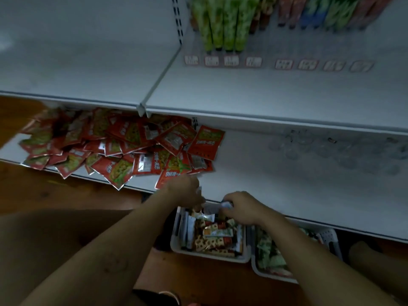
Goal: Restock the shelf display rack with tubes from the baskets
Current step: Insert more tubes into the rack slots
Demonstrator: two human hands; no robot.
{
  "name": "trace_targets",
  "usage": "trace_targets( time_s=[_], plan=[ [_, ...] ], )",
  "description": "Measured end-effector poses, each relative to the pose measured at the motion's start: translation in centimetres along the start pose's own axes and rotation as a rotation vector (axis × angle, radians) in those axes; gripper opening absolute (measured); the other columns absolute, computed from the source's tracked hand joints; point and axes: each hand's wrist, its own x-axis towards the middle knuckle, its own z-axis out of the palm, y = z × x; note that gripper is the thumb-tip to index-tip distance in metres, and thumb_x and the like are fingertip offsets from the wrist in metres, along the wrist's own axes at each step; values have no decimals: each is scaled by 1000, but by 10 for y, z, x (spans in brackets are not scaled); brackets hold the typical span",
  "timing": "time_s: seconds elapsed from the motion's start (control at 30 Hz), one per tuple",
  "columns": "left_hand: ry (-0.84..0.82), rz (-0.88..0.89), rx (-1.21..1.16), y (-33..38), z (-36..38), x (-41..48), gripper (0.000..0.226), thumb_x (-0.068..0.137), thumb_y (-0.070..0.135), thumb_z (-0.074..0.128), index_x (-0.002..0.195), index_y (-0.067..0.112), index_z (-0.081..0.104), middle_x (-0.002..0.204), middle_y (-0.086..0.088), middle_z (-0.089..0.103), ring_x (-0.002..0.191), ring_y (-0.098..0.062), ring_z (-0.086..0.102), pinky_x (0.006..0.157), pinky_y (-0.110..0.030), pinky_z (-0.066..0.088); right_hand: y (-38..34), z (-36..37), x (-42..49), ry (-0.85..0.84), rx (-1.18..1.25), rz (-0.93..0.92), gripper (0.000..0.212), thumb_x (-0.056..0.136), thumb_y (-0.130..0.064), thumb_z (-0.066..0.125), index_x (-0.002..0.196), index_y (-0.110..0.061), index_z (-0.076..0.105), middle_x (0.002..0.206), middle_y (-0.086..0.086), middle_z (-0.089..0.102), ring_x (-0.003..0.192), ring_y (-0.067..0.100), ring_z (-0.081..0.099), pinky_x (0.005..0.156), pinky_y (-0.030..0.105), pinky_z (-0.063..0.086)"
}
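Reaching into the white basket (207, 255)
At its twelve o'clock rim the right hand (241, 208) gripped a pale tube (227, 204) — the left hand (184, 191) fingers' state unclear.

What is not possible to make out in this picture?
Head view only.
Price labels: blurred, unreadable.
Rack tubes: tops cut off by the upper edge.
Right basket: partly hidden under the shelf and right arm.
What, if anything, the left hand and right hand hold: covered by fingers.
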Motion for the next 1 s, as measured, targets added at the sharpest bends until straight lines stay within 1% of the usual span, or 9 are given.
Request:
trace_targets(
  time_s=[0.07, 0.17, 0.33, 0.43, 0.57, 0.7, 0.77, 0.87, 1.0],
  plan=[
    [68, 53, -51, 3, -40, -22, 32, 81, 45, 68, 77, 15, 58, 75, -2, 57, 70, -19, 55, 57, -26, 39, -20, -21, -9, 129, 65, -56, 36, 93, -31, 55, 64, -10, 50, 60, 4, 43, 53, 16, 36, 54, 29, 30],
    [198, 117, -117, 1, -94, -55, 37, 78, 44, 72, 59, 23, 49, 58, 4, 49, 51, -10, 44, 46, -26, 31, -59, -56, -28, 292, 98, -130, 43, 93, -40, 56, 65, -7, 47, 59, 9, 41, 49, 17, 32, 50, 29, 25],
    [478, 184, -272, -13, -167, -92, 32, 75, 48, 72, 72, 18, 62, 69, -3, 63, 64, -19, 59, 54, -32, 45, -125, -114, -52, 608, 107, -327, 31, 88, -35, 63, 76, -6, 61, 74, 7, 57, 65, 13, 54, 63, 36, 45],
    [679, 236, -415, -20, -203, -104, 36, 81, 46, 70, 67, 16, 56, 60, -3, 52, 53, -15, 45, 49, -28, 33, -161, -152, -54, 729, 230, -395, 9, 89, -27, 65, 89, -18, 64, 79, 5, 65, 72, 24, 63, 65, 48, 53],
    [901, 285, -699, -33, -238, -96, 37, 78, 42, 74, 76, 7, 60, 56, 0, 45, 48, -11, 39, 49, -27, 32, -198, -200, -47, 785, 161, -423, 9, 91, -23, 62, 95, -15, 60, 86, 8, 66, 76, 27, 65, 66, 50, 54],
    [1041, 348, -800, -45, -266, -74, 30, 76, 38, 77, 74, 11, 64, 59, 2, 53, 47, -5, 41, 47, -19, 32, -221, -242, -33, 869, 46, -390, 10, 87, -24, 68, 91, -16, 64, 83, 2, 67, 71, 21, 65, 67, 43, 56],
    [1097, 349, -830, -50, -278, -58, 21, 77, 37, 76, 74, 18, 66, 65, 4, 63, 48, 1, 49, 46, -14, 37, -227, -262, -22, 899, -66, -370, 9, 86, -22, 69, 88, -15, 65, 81, 0, 66, 69, 17, 61, 61, 31, 50],
    [1138, 328, -858, -61, -300, -27, 22, 83, 36, 70, 85, 15, 67, 79, 1, 69, 65, -6, 61, 58, -26, 52, -234, -293, -1, 928, -162, -331, 9, 86, -23, 69, 85, -16, 65, 78, -1, 64, 66, 15, 58, 55, 26, 42],
    [1172, 365, -916, -72, -328, 20, 22, 84, 33, 70, 88, 11, 68, 79, 0, 68, 65, -11, 61, 57, -25, 50, -247, -332, 37, 1019, -246, -341, 11, 84, -27, 70, 83, -17, 65, 72, -2, 60, 60, 14, 52, 51, 23, 37]
  ],
)
